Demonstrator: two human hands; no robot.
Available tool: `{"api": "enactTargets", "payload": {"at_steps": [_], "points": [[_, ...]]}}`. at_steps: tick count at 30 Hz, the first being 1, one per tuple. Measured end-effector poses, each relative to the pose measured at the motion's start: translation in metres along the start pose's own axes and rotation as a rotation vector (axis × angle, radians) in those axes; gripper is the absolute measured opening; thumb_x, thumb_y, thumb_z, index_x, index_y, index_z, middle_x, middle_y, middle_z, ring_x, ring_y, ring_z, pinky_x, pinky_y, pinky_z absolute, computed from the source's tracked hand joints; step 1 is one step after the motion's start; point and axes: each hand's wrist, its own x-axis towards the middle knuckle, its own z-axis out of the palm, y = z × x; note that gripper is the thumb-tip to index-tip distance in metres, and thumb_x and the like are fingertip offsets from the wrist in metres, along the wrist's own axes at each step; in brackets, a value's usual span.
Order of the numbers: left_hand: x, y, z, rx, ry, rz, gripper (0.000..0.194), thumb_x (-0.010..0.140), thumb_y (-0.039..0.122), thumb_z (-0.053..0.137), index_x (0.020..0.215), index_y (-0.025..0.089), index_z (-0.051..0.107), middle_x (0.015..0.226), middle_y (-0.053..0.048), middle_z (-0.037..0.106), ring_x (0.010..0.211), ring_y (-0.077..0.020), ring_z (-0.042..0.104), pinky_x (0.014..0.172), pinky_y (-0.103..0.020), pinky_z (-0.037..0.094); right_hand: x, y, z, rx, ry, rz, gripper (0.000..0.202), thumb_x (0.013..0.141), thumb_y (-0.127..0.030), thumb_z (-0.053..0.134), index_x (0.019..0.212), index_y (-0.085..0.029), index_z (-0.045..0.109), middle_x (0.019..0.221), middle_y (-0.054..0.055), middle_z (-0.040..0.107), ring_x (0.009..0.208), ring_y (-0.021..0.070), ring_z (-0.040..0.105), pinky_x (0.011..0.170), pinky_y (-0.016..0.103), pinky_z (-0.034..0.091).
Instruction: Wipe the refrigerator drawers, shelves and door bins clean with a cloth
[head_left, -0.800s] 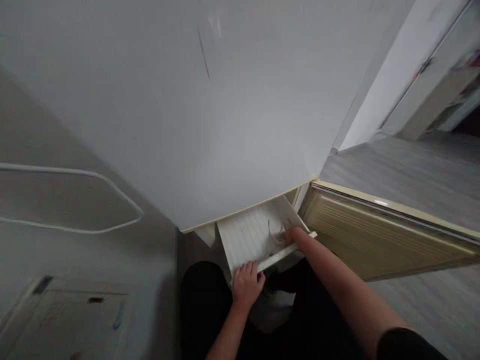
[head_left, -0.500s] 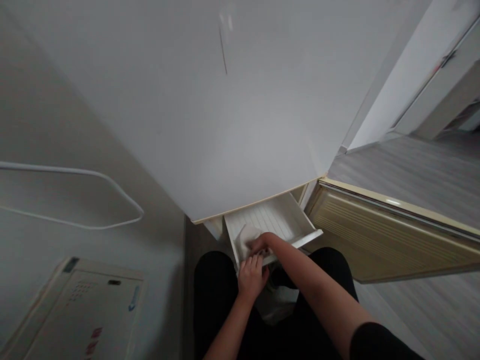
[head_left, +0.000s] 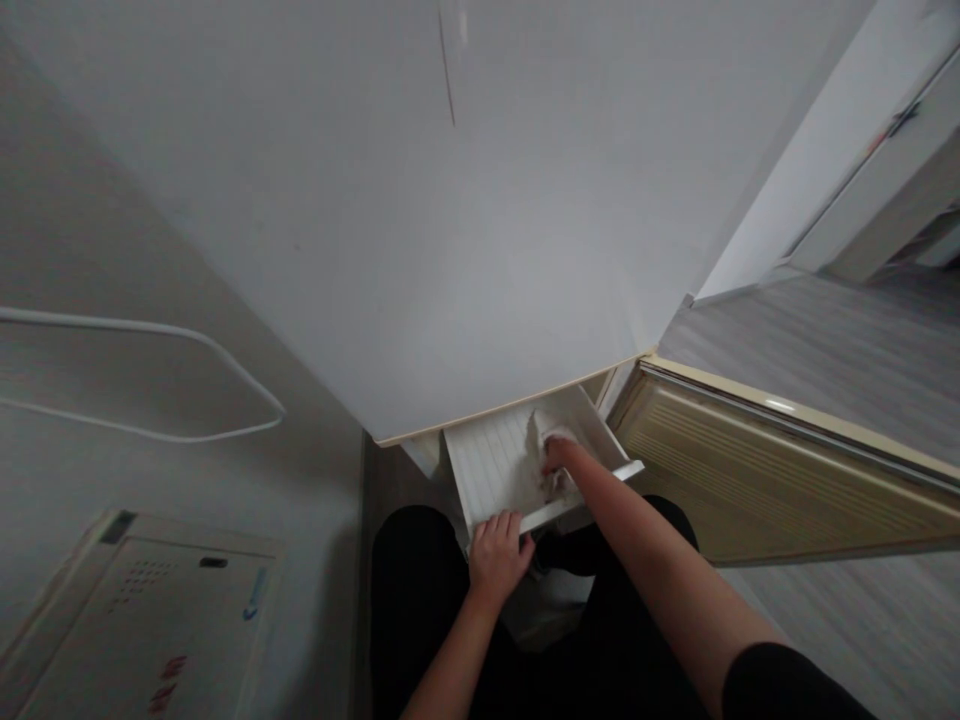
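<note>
A white drawer (head_left: 487, 460) with a ribbed bottom is pulled out from under the white top of a cabinet or fridge. Inside its right half, my right hand (head_left: 556, 456) presses a pale cloth (head_left: 551, 432) onto the bottom, fingers closed on it. Part of the cloth is covered by the hand. My left hand (head_left: 498, 551) grips the drawer's front edge near its left end, fingers over the rim and thumb in front.
The cream-edged door (head_left: 765, 460) stands open on the right. A white top surface (head_left: 487, 250) fills the space above the drawer. On the left are a white wall box (head_left: 165, 610) and a looped white cable (head_left: 255, 385). Grey wood-look floor (head_left: 832, 330) lies at right.
My right hand has moved the cloth from the drawer's left front corner to its right half. My left hand stays at the front edge, with the cloth now away from it.
</note>
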Motion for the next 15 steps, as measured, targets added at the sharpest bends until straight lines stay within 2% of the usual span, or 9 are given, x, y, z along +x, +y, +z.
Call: {"api": "enactTargets", "payload": {"at_steps": [3, 5, 8, 10, 12, 15], "points": [[0.002, 0.002, -0.001, -0.006, 0.007, -0.009, 0.015, 0.085, 0.024, 0.066, 0.099, 0.020, 0.067, 0.090, -0.003, 0.070, 0.085, -0.0226, 0.064, 0.079, -0.039, 0.043, -0.003, 0.026, 0.002, -0.151, 0.212, 0.181, 0.116, 0.058, -0.029, 0.094, 0.155, -0.006, 0.035, 0.148, 0.032, 0.047, 0.135, 0.0418, 0.053, 0.107, 0.052, 0.049], [0.003, 0.002, -0.002, 0.000, 0.011, -0.015, 0.016, 0.084, 0.024, 0.066, 0.099, 0.020, 0.067, 0.089, -0.002, 0.070, 0.084, -0.0226, 0.063, 0.078, -0.039, 0.043, -0.002, 0.028, 0.006, -0.278, 0.294, 0.155, 0.126, 0.053, -0.030, 0.098, 0.159, -0.012, 0.031, 0.154, 0.031, 0.039, 0.140, 0.0412, 0.047, 0.107, 0.048, 0.049], [0.002, 0.002, 0.000, 0.009, 0.025, -0.008, 0.018, 0.083, 0.025, 0.068, 0.100, 0.020, 0.066, 0.089, -0.002, 0.070, 0.083, -0.0224, 0.063, 0.077, -0.039, 0.043, 0.008, 0.020, 0.008, -0.405, 0.254, 0.061, 0.147, 0.048, -0.030, 0.100, 0.166, -0.020, 0.014, 0.165, 0.031, 0.017, 0.150, 0.0461, 0.029, 0.109, 0.053, 0.046], [0.001, 0.002, 0.001, 0.014, 0.041, -0.002, 0.019, 0.082, 0.025, 0.069, 0.101, 0.020, 0.066, 0.089, -0.002, 0.070, 0.083, -0.0221, 0.063, 0.077, -0.038, 0.043, 0.018, 0.017, 0.005, -0.427, 0.209, 0.025, 0.161, 0.042, -0.031, 0.102, 0.166, -0.020, 0.001, 0.167, 0.032, 0.004, 0.153, 0.0496, 0.017, 0.111, 0.057, 0.043], [0.000, 0.001, 0.003, 0.020, 0.049, -0.003, 0.019, 0.081, 0.025, 0.069, 0.099, 0.021, 0.066, 0.088, -0.001, 0.070, 0.082, -0.0221, 0.063, 0.077, -0.039, 0.043, 0.027, 0.017, 0.002, -0.425, 0.218, -0.035, 0.167, 0.037, -0.037, 0.103, 0.165, -0.015, -0.002, 0.165, 0.034, -0.002, 0.153, 0.0524, 0.009, 0.113, 0.060, 0.040], [-0.001, 0.001, 0.006, 0.021, 0.048, -0.008, 0.019, 0.079, 0.024, 0.070, 0.097, 0.021, 0.065, 0.088, -0.001, 0.070, 0.083, -0.0223, 0.063, 0.077, -0.039, 0.043, 0.038, 0.015, 0.003, -0.380, 0.287, -0.139, 0.163, 0.041, -0.055, 0.099, 0.165, -0.013, 0.002, 0.164, 0.035, -0.006, 0.153, 0.0544, 0.004, 0.114, 0.067, 0.033]]}}
